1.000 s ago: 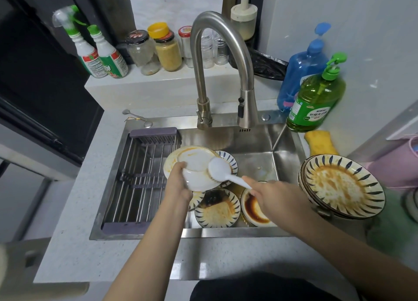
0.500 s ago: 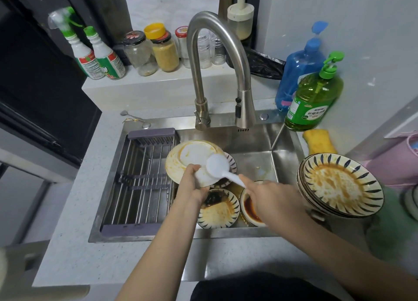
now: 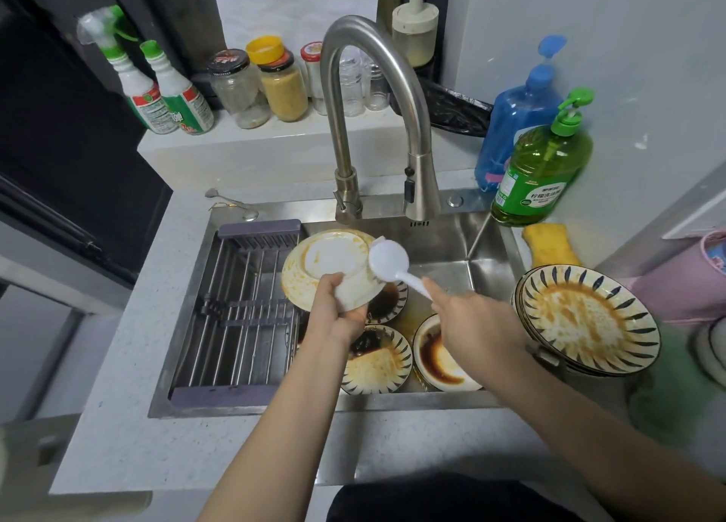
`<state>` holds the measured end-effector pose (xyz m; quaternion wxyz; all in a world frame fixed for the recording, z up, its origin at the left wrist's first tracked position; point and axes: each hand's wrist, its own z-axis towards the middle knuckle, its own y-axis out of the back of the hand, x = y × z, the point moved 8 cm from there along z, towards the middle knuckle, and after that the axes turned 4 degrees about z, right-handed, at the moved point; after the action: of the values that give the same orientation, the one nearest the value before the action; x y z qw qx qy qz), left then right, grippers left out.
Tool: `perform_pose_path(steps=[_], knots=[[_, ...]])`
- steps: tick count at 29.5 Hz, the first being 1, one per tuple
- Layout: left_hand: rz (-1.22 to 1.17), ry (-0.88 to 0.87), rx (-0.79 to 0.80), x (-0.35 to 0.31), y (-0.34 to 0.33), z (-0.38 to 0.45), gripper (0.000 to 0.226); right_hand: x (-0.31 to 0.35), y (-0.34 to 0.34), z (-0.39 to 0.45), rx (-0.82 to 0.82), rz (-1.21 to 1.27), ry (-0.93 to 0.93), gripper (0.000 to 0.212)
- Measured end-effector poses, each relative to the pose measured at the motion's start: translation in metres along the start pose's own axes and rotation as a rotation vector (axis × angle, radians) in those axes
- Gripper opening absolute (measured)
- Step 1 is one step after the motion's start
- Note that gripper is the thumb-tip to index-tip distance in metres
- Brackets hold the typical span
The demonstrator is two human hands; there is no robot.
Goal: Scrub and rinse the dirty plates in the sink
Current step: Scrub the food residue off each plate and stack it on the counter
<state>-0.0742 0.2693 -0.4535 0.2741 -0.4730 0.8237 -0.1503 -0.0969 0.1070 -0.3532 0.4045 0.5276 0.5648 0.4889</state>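
My left hand (image 3: 336,309) grips the near rim of a white plate (image 3: 314,262) smeared with orange sauce, holding it tilted over the steel sink (image 3: 451,254). My right hand (image 3: 471,325) holds the handle of a white round dish brush (image 3: 389,260), whose head presses on the plate's right edge. Below lie three dirty plates: a striped plate (image 3: 381,364) with dark and orange residue, a white plate (image 3: 436,356) with brown sauce, and another striped plate (image 3: 389,301) partly hidden under the held one. No water runs from the faucet (image 3: 420,183).
A stack of striped dirty plates (image 3: 585,317) sits on the counter right of the sink. A drying rack (image 3: 243,309) fills the sink's left half. Green soap bottle (image 3: 538,172), blue bottle (image 3: 514,121) and yellow sponge (image 3: 550,246) stand at back right. Jars and spray bottles line the ledge.
The plate has tilted up and shifted slightly right with my left hand. The brush head moved from the plate's middle to its right edge.
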Motion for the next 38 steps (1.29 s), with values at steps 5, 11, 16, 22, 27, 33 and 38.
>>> perform_pose_path(steps=[5, 11, 16, 22, 27, 33, 38], knots=[[0.067, 0.083, -0.001, 0.001, 0.000, -0.008, 0.010, 0.024, -0.003, -0.021, 0.006, 0.032, 0.157, 0.059], [0.046, 0.011, -0.009, -0.005, -0.002, -0.011, 0.004, 0.002, -0.003, -0.001, -0.020, -0.012, 0.104, 0.049], [0.046, 0.003, 0.015, -0.011, 0.002, -0.012, 0.008, -0.006, -0.005, 0.008, 0.007, 0.026, 0.077, 0.046], [0.093, -0.009, 0.021, -0.020, 0.011, -0.007, 0.020, 0.006, -0.004, -0.005, 0.018, 0.095, 0.160, 0.042], [0.189, -0.015, 0.077, -0.019, 0.010, -0.009, 0.014, -0.025, -0.007, 0.016, 0.029, 0.163, 0.027, 0.042], [0.265, -0.075, 0.099, -0.030, 0.014, -0.002, 0.015, -0.024, -0.006, 0.007, 0.024, 0.182, 0.077, 0.042], [0.443, -0.185, 0.138, -0.037, 0.020, 0.002, 0.028, -0.020, 0.006, 0.012, -0.011, 0.194, 0.091, 0.041]])
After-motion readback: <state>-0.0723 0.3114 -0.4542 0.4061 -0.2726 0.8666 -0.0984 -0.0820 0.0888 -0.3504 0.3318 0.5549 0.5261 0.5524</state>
